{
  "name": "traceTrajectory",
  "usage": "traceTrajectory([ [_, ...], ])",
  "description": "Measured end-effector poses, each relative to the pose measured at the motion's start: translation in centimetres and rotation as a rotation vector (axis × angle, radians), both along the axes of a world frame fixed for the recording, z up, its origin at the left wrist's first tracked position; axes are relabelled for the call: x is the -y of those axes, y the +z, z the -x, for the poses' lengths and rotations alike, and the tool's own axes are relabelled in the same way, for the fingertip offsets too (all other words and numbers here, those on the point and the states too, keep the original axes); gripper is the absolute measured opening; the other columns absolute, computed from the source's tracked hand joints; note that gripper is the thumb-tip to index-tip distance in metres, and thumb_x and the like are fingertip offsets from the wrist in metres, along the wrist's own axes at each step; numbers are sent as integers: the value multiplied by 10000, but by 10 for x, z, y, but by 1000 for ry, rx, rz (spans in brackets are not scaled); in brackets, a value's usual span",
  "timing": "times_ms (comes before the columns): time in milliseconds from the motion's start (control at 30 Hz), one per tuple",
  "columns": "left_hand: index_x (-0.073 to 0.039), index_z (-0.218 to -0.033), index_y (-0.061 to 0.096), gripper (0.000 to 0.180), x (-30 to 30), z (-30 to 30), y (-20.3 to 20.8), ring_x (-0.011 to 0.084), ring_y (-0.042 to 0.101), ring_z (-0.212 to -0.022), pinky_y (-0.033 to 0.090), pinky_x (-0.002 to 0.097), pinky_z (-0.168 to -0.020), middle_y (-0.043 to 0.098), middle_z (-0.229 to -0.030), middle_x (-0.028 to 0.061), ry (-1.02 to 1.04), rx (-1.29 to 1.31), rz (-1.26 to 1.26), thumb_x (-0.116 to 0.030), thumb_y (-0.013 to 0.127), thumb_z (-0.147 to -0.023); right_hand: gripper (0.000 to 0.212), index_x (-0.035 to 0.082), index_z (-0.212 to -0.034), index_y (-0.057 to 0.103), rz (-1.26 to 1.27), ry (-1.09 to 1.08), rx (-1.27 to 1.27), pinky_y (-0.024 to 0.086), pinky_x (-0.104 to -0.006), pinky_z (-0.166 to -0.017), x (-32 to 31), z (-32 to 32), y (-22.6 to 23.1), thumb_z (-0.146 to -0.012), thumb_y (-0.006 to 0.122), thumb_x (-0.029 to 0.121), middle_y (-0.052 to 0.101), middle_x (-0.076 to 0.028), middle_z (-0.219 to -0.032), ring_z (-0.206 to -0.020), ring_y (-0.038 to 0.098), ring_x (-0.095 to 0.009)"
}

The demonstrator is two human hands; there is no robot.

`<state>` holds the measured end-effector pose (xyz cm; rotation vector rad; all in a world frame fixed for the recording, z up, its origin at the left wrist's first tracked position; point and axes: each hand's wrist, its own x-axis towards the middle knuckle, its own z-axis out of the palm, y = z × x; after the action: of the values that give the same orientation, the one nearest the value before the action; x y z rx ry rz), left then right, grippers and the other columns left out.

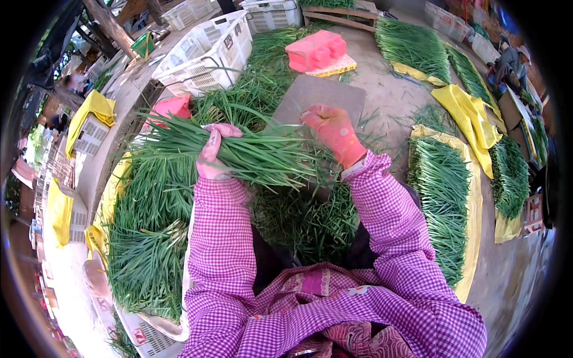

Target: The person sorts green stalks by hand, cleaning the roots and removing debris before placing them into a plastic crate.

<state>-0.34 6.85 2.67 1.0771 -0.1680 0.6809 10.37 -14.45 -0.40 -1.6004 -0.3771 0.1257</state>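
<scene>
My left hand (pixel 213 158), in a pale pink glove, is wrapped round a thick bunch of garlic chives (pixel 271 156). The long green leaves stick out on both sides of the fist. Level with the bunch's right end, my right hand (pixel 335 132) wears an orange-red glove with its fingers curled together; whatever may be between the fingertips is too small to make out. A flat grey board (pixel 322 95) lies beyond and below this hand. Loose chive leaves (pixel 304 221) are heaped below the bunch, between my knees.
At my left stands a crate full of chives (pixel 149 250). A white plastic crate (pixel 209 53) is at the far left, with pink foam-like blocks (pixel 316 51) right of it. Chives in rows (pixel 440 203) lie on yellow sheeting (pixel 474 227) at right. Another person (pixel 513 62) sits far right.
</scene>
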Motion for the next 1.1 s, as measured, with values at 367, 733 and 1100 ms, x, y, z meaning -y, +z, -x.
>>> traceTrajectory([
  [367, -49, -816, 546, 168, -20, 1, -2, 211, 519, -792, 448, 340, -744, 550, -805, 99, -71, 87, 339, -213, 557, -851, 378, -13, -1203, 550, -166, 265, 37, 449, -253, -819, 42, -4, 22, -828, 579, 22, 606, -40, -1107, -936, 561, -111],
  [733, -50, -828, 551, 153, -14, 2, 2, 204, 522, -807, 462, 356, -743, 554, -799, 76, -85, 33, 388, -192, 528, -883, 277, -44, -1063, 617, -295, 300, -147, 449, -288, -856, 23, 11, 26, -841, 606, 122, 654, -87, -975, -876, 611, -163],
  [1100, -54, -835, 551, 165, -17, 1, -2, 213, 535, -772, 481, 366, -705, 558, -804, 100, -57, -1, 322, -211, 529, -884, 209, -36, -986, 632, -89, 372, -74, 445, -263, -839, 28, 21, 42, -816, 627, 87, 644, -58, -971, -911, 589, -134],
])
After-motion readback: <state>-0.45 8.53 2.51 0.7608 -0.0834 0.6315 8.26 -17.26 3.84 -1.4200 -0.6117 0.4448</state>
